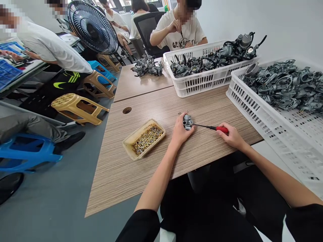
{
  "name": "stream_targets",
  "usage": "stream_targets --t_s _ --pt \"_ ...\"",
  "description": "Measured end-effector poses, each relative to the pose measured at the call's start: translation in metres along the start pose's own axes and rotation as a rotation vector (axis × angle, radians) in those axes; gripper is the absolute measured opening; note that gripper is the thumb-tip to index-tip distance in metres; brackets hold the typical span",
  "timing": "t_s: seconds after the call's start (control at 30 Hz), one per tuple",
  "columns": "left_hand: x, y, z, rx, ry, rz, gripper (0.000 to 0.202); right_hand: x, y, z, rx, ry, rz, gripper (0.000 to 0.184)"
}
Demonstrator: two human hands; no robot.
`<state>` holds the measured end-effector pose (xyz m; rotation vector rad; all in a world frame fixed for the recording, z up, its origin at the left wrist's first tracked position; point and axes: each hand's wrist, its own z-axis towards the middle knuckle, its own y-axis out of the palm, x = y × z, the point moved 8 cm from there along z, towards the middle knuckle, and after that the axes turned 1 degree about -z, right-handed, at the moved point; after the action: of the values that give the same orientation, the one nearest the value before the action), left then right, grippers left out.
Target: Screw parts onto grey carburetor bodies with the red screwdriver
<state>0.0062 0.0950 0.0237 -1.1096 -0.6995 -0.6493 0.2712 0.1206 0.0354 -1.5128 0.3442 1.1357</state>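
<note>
My left hand (181,130) is closed around a small grey metal carburetor (187,122) and steadies it on the wood-grain table (151,174). In my right hand (230,136) is a screwdriver (222,129) with a red handle. Its dark shaft points left, and the tip meets the carburetor's right side. Exactly what the tip engages is too small to make out. Just behind the carburetor lie a few tiny metal pieces (187,111). Left of my left hand stands a cream plastic tub (128,148) holding many small brass and silver parts (148,138).
A white crate (181,88) of carburetors with black hoses stands at the back. Another white crate (242,101) with metal bodies is on the right. More carburetors (147,65) lie at the far left. Across the table sits a person (181,30); a fan (93,28) and stools (78,106) are left.
</note>
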Motion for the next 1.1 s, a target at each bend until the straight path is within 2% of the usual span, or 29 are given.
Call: stream_targets --t_s 0.47,0.67,0.8,0.93,1.1 --pt "0.001 -0.001 0.000 -0.004 0.003 0.003 0.074 -0.005 -0.001 -0.001 0.006 -0.016 0.021 0.027" --pt "0.001 -0.001 0.000 0.006 0.016 0.003 0.072 -0.004 0.000 -0.002 -0.007 -0.003 0.068 0.033" --pt "0.000 0.000 0.000 0.012 0.023 0.012 0.072 -0.003 0.000 -0.002 -0.007 -0.037 0.033 0.026" --pt "0.000 0.000 -0.001 0.014 0.026 0.020 0.073 0.005 0.001 -0.002 -0.017 0.014 0.074 0.025" --pt "0.002 0.001 -0.002 -0.004 0.038 0.022 0.073 0.007 0.003 -0.002 -0.034 0.056 0.098 0.032"
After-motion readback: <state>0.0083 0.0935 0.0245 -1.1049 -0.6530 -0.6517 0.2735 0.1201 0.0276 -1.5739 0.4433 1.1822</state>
